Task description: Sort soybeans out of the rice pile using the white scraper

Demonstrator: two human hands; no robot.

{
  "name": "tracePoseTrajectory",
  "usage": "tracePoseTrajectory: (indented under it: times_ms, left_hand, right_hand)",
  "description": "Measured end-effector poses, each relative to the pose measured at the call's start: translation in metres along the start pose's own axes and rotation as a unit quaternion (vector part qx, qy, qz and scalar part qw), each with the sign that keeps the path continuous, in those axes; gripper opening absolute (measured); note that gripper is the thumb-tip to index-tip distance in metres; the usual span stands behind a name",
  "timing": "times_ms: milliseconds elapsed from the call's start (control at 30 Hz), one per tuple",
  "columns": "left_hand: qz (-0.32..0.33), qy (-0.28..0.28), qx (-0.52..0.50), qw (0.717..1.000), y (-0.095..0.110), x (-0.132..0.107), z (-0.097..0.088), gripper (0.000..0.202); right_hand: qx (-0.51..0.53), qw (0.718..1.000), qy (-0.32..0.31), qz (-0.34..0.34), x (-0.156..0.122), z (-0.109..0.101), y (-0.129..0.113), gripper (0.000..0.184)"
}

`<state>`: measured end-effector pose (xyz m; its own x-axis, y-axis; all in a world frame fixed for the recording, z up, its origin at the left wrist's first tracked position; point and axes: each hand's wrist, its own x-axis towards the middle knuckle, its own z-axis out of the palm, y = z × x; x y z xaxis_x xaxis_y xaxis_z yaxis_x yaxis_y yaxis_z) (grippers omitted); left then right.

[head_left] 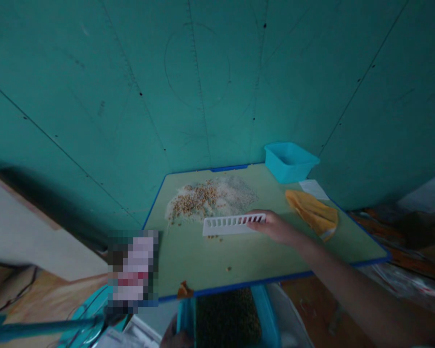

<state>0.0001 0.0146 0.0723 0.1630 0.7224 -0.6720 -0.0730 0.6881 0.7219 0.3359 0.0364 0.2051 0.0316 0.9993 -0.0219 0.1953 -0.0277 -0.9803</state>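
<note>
My right hand (275, 226) is closed on one end of a white slotted plastic scraper (229, 225). The scraper stands on its edge on the pale green table (239, 261), just in front of a spread pile of white grains mixed with brown beans (206, 195). A few loose beans lie near the scraper and toward the front edge. My left hand (174, 338) shows only partly at the bottom. It grips the rim of a blue container (264, 319) of dark greenish grains, held below the table's front edge.
A teal plastic tub (290, 162) stands at the back right corner, with a white paper (313, 188) and a crumpled yellow cloth (313, 212) in front of it. Teal wall panels rise behind the table. A teal fan (83, 319) sits at lower left.
</note>
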Motion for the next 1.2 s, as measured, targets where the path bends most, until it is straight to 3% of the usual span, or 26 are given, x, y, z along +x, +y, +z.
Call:
tracePoseTrajectory:
  times_ms: [167, 633, 900, 1200]
  left_hand:
    - [0.019, -0.027, 0.013, 0.999, 0.007, -0.006, 0.007, 0.017]
    - [0.042, 0.013, 0.017, 0.999, 0.000, -0.014, 0.000, 0.019]
    - [0.053, 0.046, 0.009, 0.998, -0.008, -0.009, -0.005, 0.020]
    - [0.043, 0.021, 0.041, 0.998, -0.001, -0.006, -0.005, 0.016]
  right_hand:
    - [0.006, 1.000, -0.027, 0.000, 0.001, 0.002, -0.003, 0.035]
    - [0.008, 0.999, -0.051, -0.013, -0.002, 0.006, 0.000, 0.032]
    - [0.004, 1.000, 0.002, -0.002, 0.006, 0.000, -0.008, 0.035]
    - [-0.019, 1.000, 0.010, -0.016, 0.012, 0.003, -0.005, 0.032]
